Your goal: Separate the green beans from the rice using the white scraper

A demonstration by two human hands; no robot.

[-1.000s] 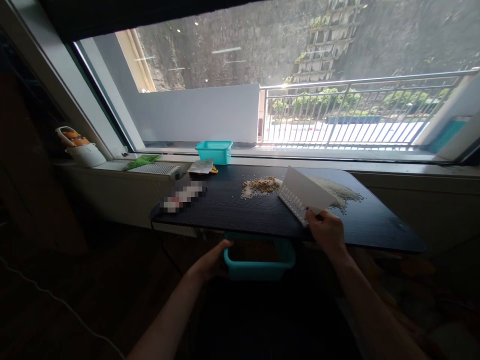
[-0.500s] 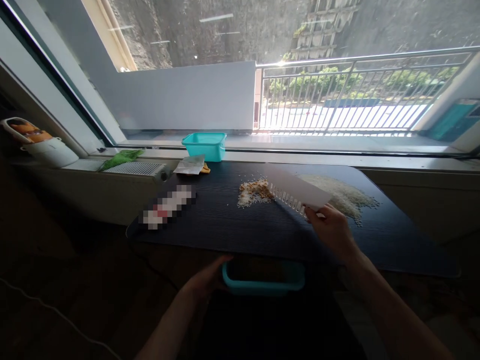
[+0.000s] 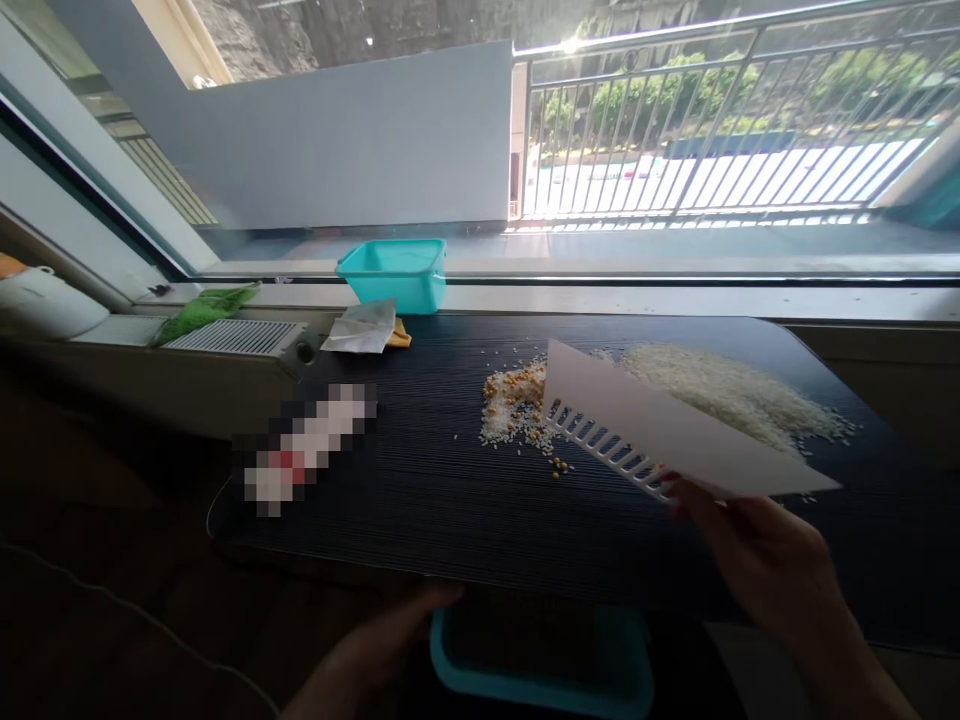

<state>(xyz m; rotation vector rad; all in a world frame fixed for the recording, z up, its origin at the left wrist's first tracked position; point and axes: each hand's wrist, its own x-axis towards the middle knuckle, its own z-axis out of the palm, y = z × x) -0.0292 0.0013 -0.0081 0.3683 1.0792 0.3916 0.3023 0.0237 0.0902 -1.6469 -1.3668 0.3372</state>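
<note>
Right hand (image 3: 776, 560) pinches a tilted white sheet (image 3: 645, 425); left hand (image 3: 397, 622) flanks a teal tub (image 3: 536, 697), grip unclear.

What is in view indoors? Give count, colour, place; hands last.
Table: one, black, centre
Rice: uncounted, white, on table
Sheet: one, white, right hand
Kernels: uncounted, yellow, beside sheet
Tubs: two, turquoise, far and near
Paper: one, white, by far tub
Radiator: one, white, left
Cloth: one, green, on radiator
Pot: one, white, leftmost
Blurred patch: one, pinkish, table left
Window: one, clear, behind
Cord: one, white, lower left
Left hand: one, bare, at near tub
Right hand: one, bare, holding sheet
</note>
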